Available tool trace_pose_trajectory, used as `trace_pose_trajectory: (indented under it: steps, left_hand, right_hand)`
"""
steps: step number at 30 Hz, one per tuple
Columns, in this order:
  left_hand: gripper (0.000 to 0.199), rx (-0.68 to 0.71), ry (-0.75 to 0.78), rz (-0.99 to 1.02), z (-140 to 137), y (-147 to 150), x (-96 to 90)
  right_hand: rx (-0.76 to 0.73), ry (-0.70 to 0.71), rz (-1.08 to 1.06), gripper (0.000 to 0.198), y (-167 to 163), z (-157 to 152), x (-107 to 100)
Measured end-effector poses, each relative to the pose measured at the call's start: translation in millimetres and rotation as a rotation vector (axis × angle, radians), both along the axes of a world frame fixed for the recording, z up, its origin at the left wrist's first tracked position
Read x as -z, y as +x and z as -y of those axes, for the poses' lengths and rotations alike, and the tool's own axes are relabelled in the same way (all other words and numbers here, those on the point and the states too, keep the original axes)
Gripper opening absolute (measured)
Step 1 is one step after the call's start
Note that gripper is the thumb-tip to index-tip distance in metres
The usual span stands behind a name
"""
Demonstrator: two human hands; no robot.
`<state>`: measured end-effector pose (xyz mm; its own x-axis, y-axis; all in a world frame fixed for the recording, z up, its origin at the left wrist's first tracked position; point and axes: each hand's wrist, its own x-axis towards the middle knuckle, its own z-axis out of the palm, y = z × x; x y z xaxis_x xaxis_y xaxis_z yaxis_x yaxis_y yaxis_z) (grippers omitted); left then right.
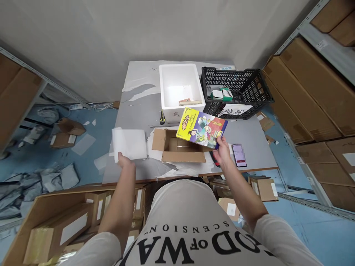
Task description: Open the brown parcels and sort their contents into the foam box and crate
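My right hand (pixel 221 152) is closed on the lower right corner of a colourful illustrated book (pixel 202 127), yellow at one end with cartoon figures on the cover. The book is tilted above the right part of an open cardboard box (pixel 183 156), hiding some of its inside. At the table's left side, my left hand (pixel 125 161) grips the near edge of a folded white foam sheet (pixel 130 144), thumb on top and other fingers hidden. A red and black tool (pixel 215 159), partly covered, lies by my right hand. Right of that is a phone (pixel 239 155).
Behind the box stand a white foam bin (pixel 183 111) with thin items inside and a black plastic crate (pixel 235 85) holding small green-and-white boxes. A yellow and black cutter (pixel 162 117) lies beside the bin. Shelves with cartons (pixel 307 88) flank the table (pixel 138 107); a large carton (pixel 39 207) stands at lower left.
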<state>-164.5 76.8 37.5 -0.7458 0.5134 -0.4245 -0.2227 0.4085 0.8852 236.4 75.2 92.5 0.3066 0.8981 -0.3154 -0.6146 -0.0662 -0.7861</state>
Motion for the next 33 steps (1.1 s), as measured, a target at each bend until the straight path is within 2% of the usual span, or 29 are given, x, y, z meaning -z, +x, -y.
trace_pose_trajectory:
  steps: [1,2,4,6,7,8,10,12,15,19,23,26,33]
  left_hand:
    - [0.068,-0.126,-0.041,-0.076,5.0,12.7,-4.9]
    - [0.077,-0.132,0.015,-0.171,10.1,28.4,-10.9]
    - [0.087,0.079,0.229,-0.254,19.8,67.0,-26.1]
    - [0.081,0.417,0.380,-0.070,26.6,109.2,-43.3]
    - [0.078,0.611,0.394,0.087,28.5,129.2,-51.6]
    - [0.077,0.742,0.407,0.231,29.4,147.2,-59.1]
    - [0.071,0.833,0.446,0.405,29.2,175.0,-70.6]
    - [0.061,0.803,0.490,0.475,28.0,189.6,-76.5]
    - [0.049,0.766,0.501,0.511,26.7,189.6,-77.3]
    - [0.050,0.826,0.526,0.521,24.4,171.9,-75.4]
    - [0.049,0.896,0.517,0.516,22.6,161.9,-77.1]
    - [0.050,0.897,0.467,0.532,23.9,161.8,-77.1]
    - [0.056,0.911,0.453,0.515,21.9,163.4,-70.6]
  right_hand:
    - [-0.003,0.002,-0.049,0.021,-8.2,5.4,0.5]
    - [-0.015,0.009,-0.086,0.021,-15.9,10.2,0.0]
    - [-0.053,0.029,-0.129,0.021,-30.4,17.5,-3.7]
    - [-0.098,0.052,-0.143,0.022,-44.9,22.7,-9.2]
    - [-0.118,0.064,-0.145,0.023,-52.3,25.1,-11.9]
    - [-0.138,0.078,-0.146,0.025,-59.7,27.6,-14.4]
    - [-0.186,0.108,-0.145,0.030,-73.0,33.7,-17.9]
    - [-0.246,0.126,-0.131,0.038,-80.9,41.0,-18.7]
    - [-0.299,0.118,-0.077,0.047,-75.5,50.0,-16.2]
    - [-0.253,0.046,-0.001,0.043,-44.6,51.0,-11.7]
    - [-0.333,-0.034,0.072,0.043,-23.6,46.9,-8.9]
    - [-0.381,-0.043,0.096,0.042,-23.5,47.1,-6.5]
    - [-0.302,-0.005,0.147,0.040,-33.3,48.7,-2.6]
